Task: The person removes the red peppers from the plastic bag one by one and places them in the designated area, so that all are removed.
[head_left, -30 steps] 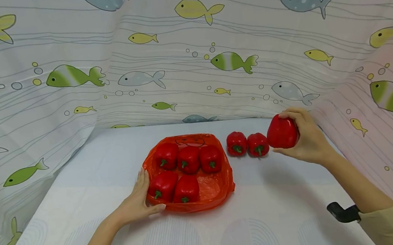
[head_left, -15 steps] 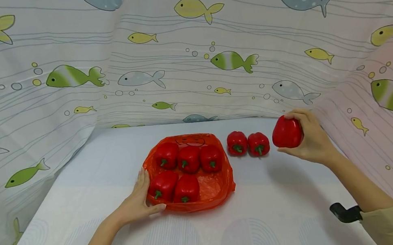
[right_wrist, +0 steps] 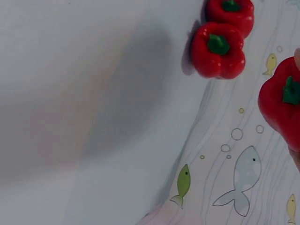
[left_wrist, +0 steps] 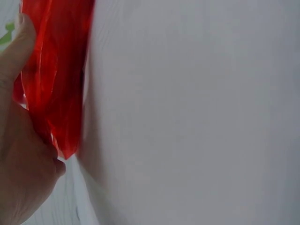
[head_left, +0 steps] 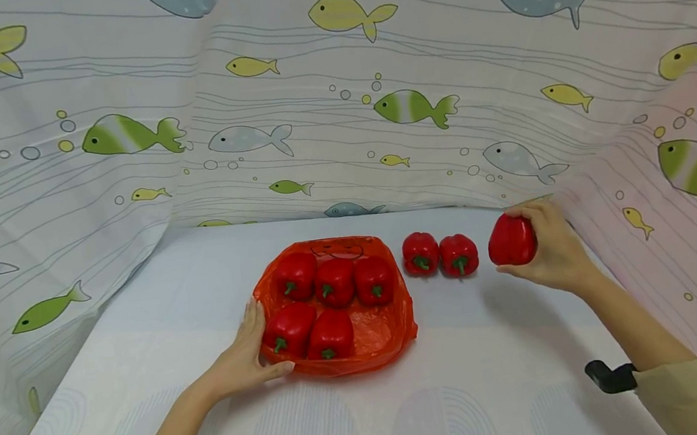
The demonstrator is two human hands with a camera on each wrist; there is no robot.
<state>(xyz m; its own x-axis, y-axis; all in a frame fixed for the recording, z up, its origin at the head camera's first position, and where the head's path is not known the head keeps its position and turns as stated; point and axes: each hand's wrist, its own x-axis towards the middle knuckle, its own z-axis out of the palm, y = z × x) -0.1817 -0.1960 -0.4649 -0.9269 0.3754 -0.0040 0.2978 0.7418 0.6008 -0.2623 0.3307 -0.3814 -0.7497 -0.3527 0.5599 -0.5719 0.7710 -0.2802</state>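
In the head view my right hand grips a red bell pepper between thumb and fingers. It holds the pepper above the table at the right. Close by on its left stand two more bell peppers, side by side, green stems facing me. My left hand rests with fairly straight fingers and outstretched thumb against the left front corner of a red plastic bag, spread wide. Several bell peppers lie inside it in two rows. The right wrist view shows the held pepper partly cut off.
A white tablecloth with pale arch patterns covers the table. Curtains printed with fish hang behind and at both sides. The right-hand curtain stands close to my right hand.
My right hand has carried the held pepper a little to the right, away from the two standing peppers. The left hand, the bag and its peppers have stayed put.
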